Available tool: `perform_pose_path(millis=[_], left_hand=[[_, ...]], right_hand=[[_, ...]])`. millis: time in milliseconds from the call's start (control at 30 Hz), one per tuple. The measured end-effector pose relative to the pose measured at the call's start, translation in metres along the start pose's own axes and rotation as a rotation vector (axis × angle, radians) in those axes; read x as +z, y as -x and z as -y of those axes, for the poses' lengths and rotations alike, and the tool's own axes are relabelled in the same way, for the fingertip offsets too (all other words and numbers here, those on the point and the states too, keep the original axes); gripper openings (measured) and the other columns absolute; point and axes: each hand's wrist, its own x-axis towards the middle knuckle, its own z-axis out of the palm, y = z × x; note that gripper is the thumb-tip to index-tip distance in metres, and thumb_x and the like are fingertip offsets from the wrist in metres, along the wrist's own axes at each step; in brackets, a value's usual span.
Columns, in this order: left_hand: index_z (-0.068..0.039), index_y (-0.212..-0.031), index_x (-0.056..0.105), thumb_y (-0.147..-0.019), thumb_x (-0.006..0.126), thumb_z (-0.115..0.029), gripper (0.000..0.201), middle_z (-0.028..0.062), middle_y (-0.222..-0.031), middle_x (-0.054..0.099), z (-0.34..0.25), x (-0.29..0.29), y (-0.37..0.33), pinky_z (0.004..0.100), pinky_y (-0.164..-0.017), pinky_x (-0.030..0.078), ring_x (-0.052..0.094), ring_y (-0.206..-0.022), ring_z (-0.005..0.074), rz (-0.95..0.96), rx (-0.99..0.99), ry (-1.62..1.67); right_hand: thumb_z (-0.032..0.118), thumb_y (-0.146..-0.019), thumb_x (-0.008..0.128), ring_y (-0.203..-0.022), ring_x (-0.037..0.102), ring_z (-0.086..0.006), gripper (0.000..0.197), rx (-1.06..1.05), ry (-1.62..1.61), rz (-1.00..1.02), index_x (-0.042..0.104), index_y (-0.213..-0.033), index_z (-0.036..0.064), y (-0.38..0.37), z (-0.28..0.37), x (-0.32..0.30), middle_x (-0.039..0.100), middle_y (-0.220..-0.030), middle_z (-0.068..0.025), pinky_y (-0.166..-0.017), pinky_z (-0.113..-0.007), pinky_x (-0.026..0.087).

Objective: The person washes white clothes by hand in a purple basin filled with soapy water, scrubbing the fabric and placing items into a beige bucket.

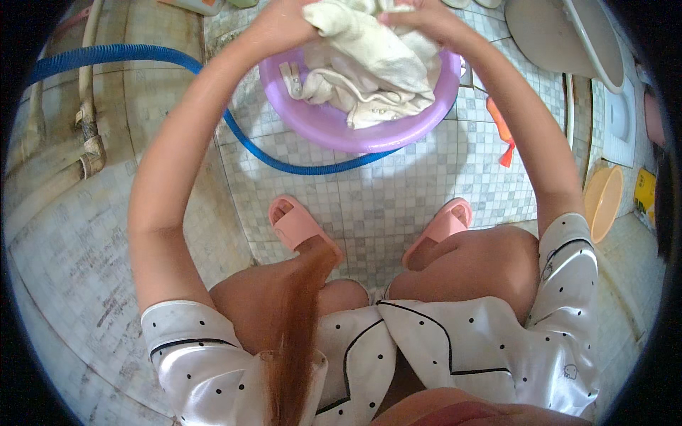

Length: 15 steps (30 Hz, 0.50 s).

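Note:
A white garment point(369, 53) is bunched up over a purple basin point(320, 135) on the tiled floor. Its lower part lies in the basin, where a cuff or edge with small buttons shows. My left hand point(288, 23) grips the cloth at its upper left, the fingertips partly hidden by the folds. On the other side my right hand point(430, 23) has its fingers closed on the same garment near the top of the view. Both arms reach forward around the basin.
A ribbed blue hose point(284, 167) curves from the left wall and passes beneath the basin. To the right lie an orange packet point(499, 128) and an orange-yellow basin point(602, 204). A large grey tub point(543, 39) leans at the upper right; pipes point(87, 106) run along the left wall.

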Motion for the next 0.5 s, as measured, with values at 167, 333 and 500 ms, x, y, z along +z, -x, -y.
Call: perform_pose_path(millis=[167, 333, 500], left_hand=[[-0.005, -0.094, 0.062, -0.069, 0.068, -0.019, 0.029, 0.0142, -0.095, 0.062, -0.017, -0.019, 0.025, 0.0353, -0.080, 0.045, 0.059, -0.089, 0.0283, -0.178, 0.182, -0.147], [-0.010, -0.102, 0.063, -0.064, 0.068, -0.013, 0.038, 0.0100, -0.132, 0.045, -0.002, -0.006, 0.043, 0.0390, -0.098, 0.035, 0.041, -0.120, 0.0306, 0.012, 0.261, -0.738], [-0.014, -0.119, 0.055, -0.069, 0.068, -0.020, 0.052, 0.0123, -0.135, 0.040, 0.030, 0.020, 0.043, 0.0382, -0.102, 0.032, 0.038, -0.123, 0.0310, 0.274, 0.037, -0.287]], right_hand=[[0.018, -0.073, 0.071, -0.057, 0.047, -0.0059, 0.022, -0.222, -0.080, -0.147, 0.052, -0.067, 0.0099, 0.025, 0.057, -0.018, 0.055, -0.065, 0.0024, -0.052, -0.020, 0.036], [0.014, -0.073, 0.069, -0.053, 0.047, -0.0050, 0.018, -0.138, -0.129, -0.065, 0.053, -0.066, 0.0122, 0.025, 0.037, -0.022, 0.054, -0.061, 0.0043, -0.049, -0.021, 0.036], [0.025, -0.075, 0.066, -0.086, 0.056, -0.0116, 0.015, -0.064, 0.414, 0.141, 0.064, -0.080, 0.0111, 0.022, -0.006, -0.006, 0.060, -0.092, 0.0001, -0.080, -0.030, 0.043]])
